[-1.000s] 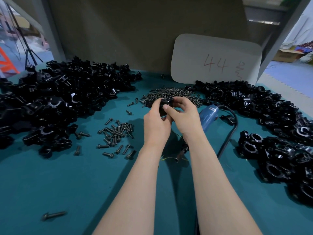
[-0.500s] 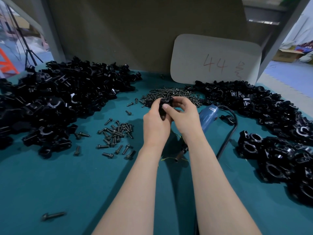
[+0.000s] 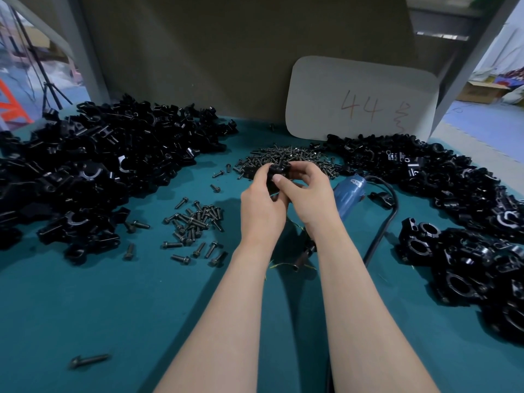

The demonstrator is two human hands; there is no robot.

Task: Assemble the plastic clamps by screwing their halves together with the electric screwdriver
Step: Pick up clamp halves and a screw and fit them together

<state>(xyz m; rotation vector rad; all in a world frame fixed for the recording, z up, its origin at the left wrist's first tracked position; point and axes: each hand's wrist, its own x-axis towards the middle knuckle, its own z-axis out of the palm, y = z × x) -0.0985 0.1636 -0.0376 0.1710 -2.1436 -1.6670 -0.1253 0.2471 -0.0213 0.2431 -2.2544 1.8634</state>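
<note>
Both hands meet over the middle of the green table [image 3: 113, 302] around one black plastic clamp [image 3: 277, 171]. My left hand [image 3: 262, 205] grips it from the left and below. My right hand [image 3: 310, 194] pinches it from the right, thumb on its near face. The blue electric screwdriver [image 3: 350, 194] lies on the table just right of my right hand, its bit end showing below my wrist. Its black cable [image 3: 382, 231] curves toward me.
A big heap of black clamp halves [image 3: 93, 165] fills the left. Piles of black clamps [image 3: 467, 222] line the right side. Screws lie in a far pile [image 3: 286, 157] and a loose cluster [image 3: 195, 225]; one lone screw [image 3: 89, 360] lies near left. A white board [image 3: 360, 100] leans behind.
</note>
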